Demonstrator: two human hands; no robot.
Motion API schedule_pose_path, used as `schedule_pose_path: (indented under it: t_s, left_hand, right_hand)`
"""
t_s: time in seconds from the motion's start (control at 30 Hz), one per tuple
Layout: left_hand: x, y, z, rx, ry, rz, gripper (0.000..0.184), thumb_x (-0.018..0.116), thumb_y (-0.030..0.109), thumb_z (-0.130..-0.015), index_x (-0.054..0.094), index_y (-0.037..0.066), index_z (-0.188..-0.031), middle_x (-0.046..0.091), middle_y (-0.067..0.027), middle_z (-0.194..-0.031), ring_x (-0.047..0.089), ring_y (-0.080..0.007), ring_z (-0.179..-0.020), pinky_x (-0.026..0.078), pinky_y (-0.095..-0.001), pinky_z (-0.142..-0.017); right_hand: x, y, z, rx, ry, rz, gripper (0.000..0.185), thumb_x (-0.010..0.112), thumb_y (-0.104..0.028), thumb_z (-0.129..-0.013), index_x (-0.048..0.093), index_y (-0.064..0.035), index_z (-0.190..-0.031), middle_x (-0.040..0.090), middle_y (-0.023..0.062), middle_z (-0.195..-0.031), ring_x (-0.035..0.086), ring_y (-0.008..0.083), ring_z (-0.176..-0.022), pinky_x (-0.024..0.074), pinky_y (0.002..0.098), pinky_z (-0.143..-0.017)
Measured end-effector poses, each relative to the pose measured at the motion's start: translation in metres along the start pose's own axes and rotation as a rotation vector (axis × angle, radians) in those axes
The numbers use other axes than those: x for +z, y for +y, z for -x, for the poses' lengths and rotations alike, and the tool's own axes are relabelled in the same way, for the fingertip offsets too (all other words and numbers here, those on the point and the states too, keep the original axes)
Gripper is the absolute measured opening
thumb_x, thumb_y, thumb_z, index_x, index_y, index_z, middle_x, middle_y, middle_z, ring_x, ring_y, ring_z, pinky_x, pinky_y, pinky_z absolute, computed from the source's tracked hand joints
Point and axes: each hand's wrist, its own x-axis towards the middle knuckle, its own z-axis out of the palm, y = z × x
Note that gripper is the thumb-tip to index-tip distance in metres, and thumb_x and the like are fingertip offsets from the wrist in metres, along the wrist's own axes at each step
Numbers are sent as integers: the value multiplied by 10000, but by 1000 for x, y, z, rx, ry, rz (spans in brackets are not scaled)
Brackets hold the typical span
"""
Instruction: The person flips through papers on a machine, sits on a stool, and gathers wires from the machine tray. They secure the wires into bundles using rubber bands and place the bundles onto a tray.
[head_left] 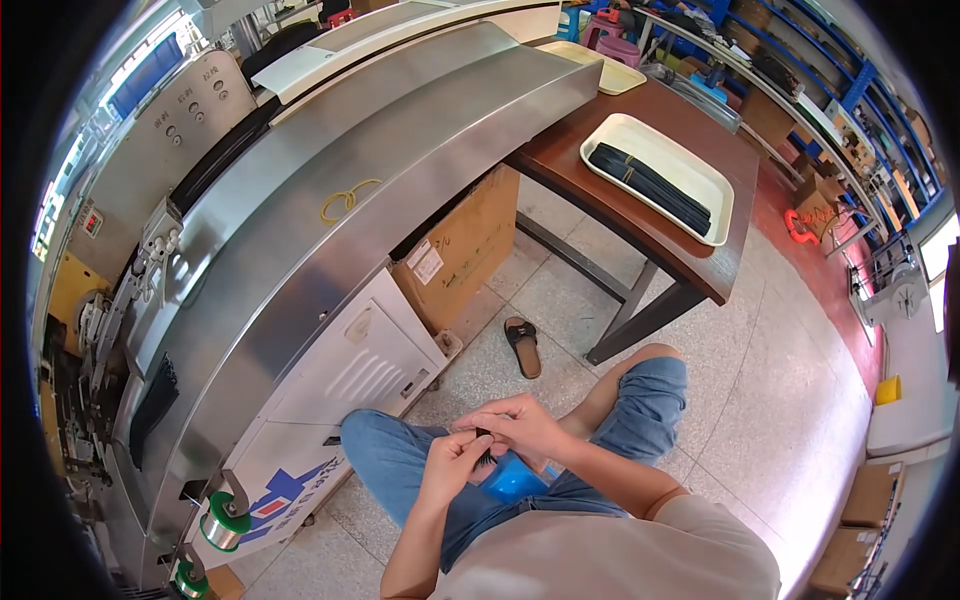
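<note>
Above my lap, my left hand (457,468) and my right hand (522,424) meet, with fingers pinched around a small bundle of black wires (486,459). Its lower ends fan out like bristles, while the rest is hidden by my fingers. Just below the hands, a glossy blue surface (515,481) shows between my legs. On the steel machine trough to the left lie some yellow rubber bands (345,203) and a heap of short black wires (153,412). Long black wires (652,188), banded in yellow, rest in a cream tray (722,236).
The steel trough (300,228) runs along my left. A brown table (690,125) carries the tray. Beneath the trough stands a cardboard sheet (468,252). A sandal (522,347) lies on the floor. Green solder spools (226,522) hang at lower left.
</note>
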Motion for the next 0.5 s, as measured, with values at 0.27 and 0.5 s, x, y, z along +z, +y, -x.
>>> schedule_pose_path:
  t_s: [0.27,0.5]
  left_hand:
    - [-1,-4,4,44,38,67,173,517,102,-848,641,-19,-853,639,-31,-746,528,-31,-670,418,-176,-603]
    - [-5,-11,5,90,85,111,180,500,87,-850,629,-37,-864,647,-68,-779,573,-79,-725,447,-203,-679]
  right_hand:
    - [3,2,2,-152,42,127,210,541,-181,-846,644,-18,-930,540,0,-600,450,46,-522,385,191,-487]
    - [0,3,0,-380,19,311,186,549,-146,-831,646,-14,-919,609,77,-729,524,112,-645,431,250,-631]
